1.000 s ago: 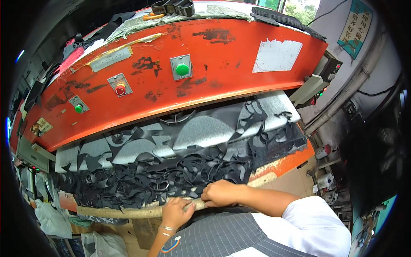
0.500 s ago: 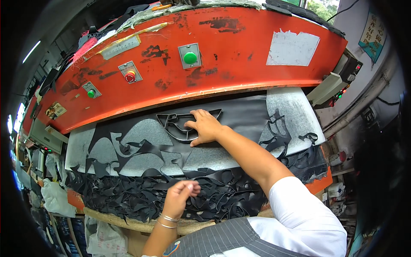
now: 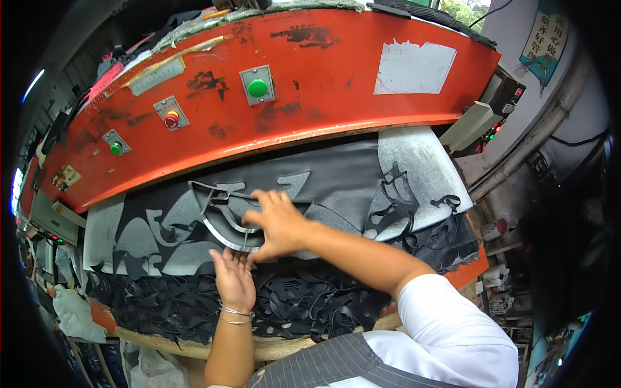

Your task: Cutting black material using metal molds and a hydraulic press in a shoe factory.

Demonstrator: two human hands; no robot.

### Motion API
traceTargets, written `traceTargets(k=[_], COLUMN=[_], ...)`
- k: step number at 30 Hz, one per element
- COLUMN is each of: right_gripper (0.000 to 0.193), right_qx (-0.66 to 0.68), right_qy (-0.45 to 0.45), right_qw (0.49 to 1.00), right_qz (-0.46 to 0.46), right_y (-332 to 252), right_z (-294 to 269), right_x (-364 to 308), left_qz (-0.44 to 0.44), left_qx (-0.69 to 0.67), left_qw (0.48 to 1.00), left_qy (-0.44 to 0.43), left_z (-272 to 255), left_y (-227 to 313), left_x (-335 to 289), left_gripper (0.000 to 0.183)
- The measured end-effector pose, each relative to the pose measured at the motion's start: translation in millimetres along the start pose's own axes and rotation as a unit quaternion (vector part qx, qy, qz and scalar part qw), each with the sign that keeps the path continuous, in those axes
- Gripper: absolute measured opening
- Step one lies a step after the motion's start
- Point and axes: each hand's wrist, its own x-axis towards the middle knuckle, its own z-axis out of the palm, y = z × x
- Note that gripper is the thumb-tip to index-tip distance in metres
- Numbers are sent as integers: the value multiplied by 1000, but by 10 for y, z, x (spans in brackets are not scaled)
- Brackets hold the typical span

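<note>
My right hand grips the right side of a curved metal cutting die, with its fingers on the top edge and its thumb at the bottom. The die appears tilted and raised over the pressing bed. Below its lower rim my left hand lies palm up, fingers stretched out, fingertips close to the rim. I cannot tell whether they touch it. Behind, a black leather-like sheet with cut-out openings is spread on the pale grey cutting board. Whether a cut piece sits inside the die is unclear.
A red press beam with a green button and a red button spans the far side. Black offcuts are heaped along the near edge, above a wooden rail. Loose strips lie at the right.
My right hand has lifted the die off the sheet and brought it nearer and to the left, baring a cut-out opening. My left hand has moved up beneath it and opened. The view has shifted.
</note>
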Motion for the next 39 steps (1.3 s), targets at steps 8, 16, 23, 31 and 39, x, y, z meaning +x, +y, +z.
traceTargets(k=[8,16,23,31,39], right_gripper=[69,35,22,16,37], right_qx=[56,-104,-131,-215,-115], right_qy=[-91,89,107,165,-40], right_qw=[994,962,932,956,911], right_qz=[0,-238,-321,-115,393], right_y=[-668,-606,-439,177,1281], right_z=[-539,-976,-1024,-1255,-1140], right_x=[-530,-470,-513,-519,-406], left_qz=[100,-97,-178,-87,19], left_qx=[-49,141,86,86,779], left_qw=[991,973,969,990,626], left_qy=[70,-156,-146,65,22], left_z=[541,658,773,-185,-1252], left_y=[271,396,405,481,1249], left_x=[-522,-828,-757,-341,-356], left_gripper=[60,54,39,32,42])
